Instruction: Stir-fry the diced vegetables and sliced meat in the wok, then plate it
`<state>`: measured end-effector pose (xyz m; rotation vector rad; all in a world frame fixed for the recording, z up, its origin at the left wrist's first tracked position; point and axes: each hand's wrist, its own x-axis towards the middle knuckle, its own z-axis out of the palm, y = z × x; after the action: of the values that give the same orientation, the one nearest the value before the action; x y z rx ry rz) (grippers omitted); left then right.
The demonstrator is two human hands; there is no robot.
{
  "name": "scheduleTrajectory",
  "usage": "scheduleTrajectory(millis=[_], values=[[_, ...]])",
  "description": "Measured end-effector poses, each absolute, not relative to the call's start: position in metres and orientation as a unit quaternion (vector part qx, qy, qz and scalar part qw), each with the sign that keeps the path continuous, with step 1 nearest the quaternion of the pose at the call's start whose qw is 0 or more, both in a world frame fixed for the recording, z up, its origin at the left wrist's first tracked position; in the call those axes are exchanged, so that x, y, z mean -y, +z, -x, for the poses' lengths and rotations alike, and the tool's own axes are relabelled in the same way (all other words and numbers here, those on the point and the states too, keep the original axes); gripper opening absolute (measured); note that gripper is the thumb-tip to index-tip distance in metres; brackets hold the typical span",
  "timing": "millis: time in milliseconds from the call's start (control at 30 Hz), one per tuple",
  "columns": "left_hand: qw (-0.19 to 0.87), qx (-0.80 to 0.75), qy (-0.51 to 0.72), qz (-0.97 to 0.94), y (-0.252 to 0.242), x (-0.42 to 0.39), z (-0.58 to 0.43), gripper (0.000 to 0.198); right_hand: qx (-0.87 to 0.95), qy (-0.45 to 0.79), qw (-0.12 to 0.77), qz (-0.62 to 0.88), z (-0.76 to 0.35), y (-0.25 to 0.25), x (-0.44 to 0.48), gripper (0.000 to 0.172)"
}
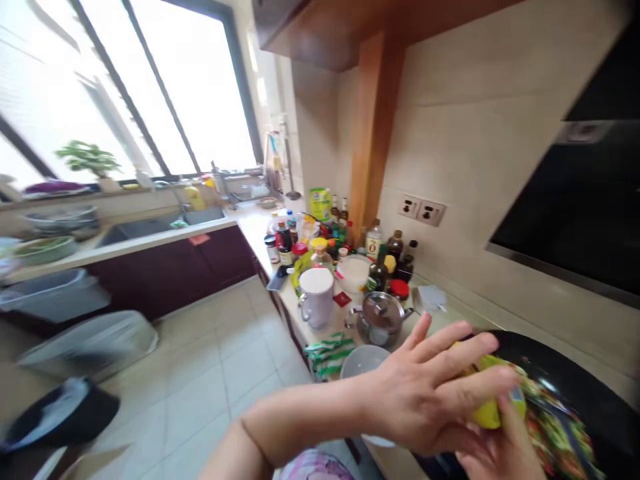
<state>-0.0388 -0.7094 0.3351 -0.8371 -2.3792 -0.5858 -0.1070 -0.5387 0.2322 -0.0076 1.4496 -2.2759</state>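
Note:
My right hand (507, 443) is partly hidden at the lower right and holds a small yellow packet (487, 415), its thumb lying along the packet's side. My left hand (425, 393) reaches across from the lower left, its back towards me and its fingers stretched and spread over the packet. The left thumb is hidden, and part of the packet is covered by the fingers. Just beyond both hands is a black wok (520, 347) with chopped green and reddish food (560, 420) in it. A dark utensil lies in the food.
A lidded steel pot (380, 320), a pale lidded jug (316, 300), a bowl (363, 361) and a green-striped cloth (330, 353) stand left of the wok. Several bottles and jars crowd behind them. A range hood (575, 200) overhangs the right. The sink (145, 230) is below the window.

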Motion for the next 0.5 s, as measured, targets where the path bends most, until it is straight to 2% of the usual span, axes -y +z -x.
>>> scheduleTrajectory(millis=[100, 167, 267, 333, 433, 500], values=[[0.373, 0.894, -0.111, 0.224, 0.309, 0.740, -0.005, 0.053, -0.494, -0.786, 0.364, 0.079, 0.074, 0.215, 0.594, 0.035], [0.428, 0.884, -0.074, 0.173, 0.295, 0.766, -0.031, 0.037, -0.455, -0.755, 0.458, 0.115, 0.054, 0.207, 0.631, 0.040], [0.480, 0.867, -0.046, 0.128, 0.289, 0.814, -0.065, 0.019, -0.406, -0.724, 0.543, 0.128, 0.026, 0.199, 0.692, 0.048], [0.467, 0.875, -0.061, 0.110, 0.297, 0.856, -0.083, 0.017, -0.379, -0.694, 0.598, 0.129, 0.008, 0.193, 0.735, 0.051], [0.381, 0.915, -0.125, 0.050, 0.317, 0.934, -0.094, 0.019, -0.376, -0.643, 0.655, 0.129, -0.011, 0.176, 0.793, 0.064], [0.340, 0.929, -0.145, -0.001, 0.326, 0.990, -0.086, 0.018, -0.432, -0.631, 0.628, 0.146, -0.010, 0.159, 0.819, 0.065]])
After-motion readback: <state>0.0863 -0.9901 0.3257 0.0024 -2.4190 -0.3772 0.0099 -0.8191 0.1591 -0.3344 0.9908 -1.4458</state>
